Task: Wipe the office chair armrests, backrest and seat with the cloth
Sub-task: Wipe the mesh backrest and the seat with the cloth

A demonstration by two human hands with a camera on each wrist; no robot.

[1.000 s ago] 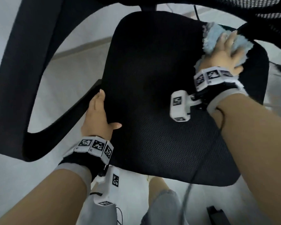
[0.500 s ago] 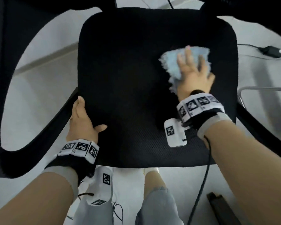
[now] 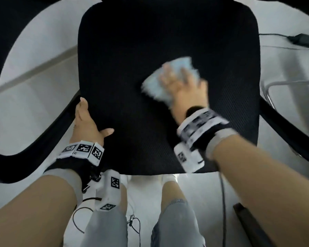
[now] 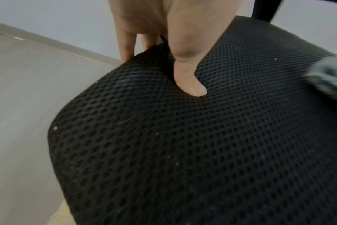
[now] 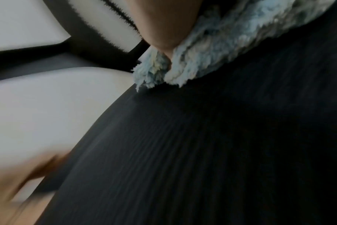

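Observation:
The black mesh seat (image 3: 132, 72) of the office chair fills the head view, with its left armrest (image 3: 12, 157) curving round at the left. My right hand (image 3: 178, 82) lies flat on a fluffy light-blue cloth (image 3: 153, 86), pressing it onto the right half of the seat; hand and cloth are blurred. In the right wrist view the cloth (image 5: 212, 50) bunches under my palm. My left hand (image 3: 86, 123) grips the seat's left edge (image 4: 106, 71), thumb (image 4: 190, 82) on top and fingers (image 4: 126, 44) curled over the side.
A black power adapter (image 3: 303, 40) with its cable lies on the pale floor at the far right. A chrome tube (image 3: 275, 84) shows beside the seat's right side. My legs in grey jeans (image 3: 103, 227) stand at the seat's front edge. A dark object (image 3: 246, 221) lies on the floor, lower right.
My right hand has swept the cloth from the far right corner of the seat towards the middle and nearer to me. The left hand has kept its hold on the left edge.

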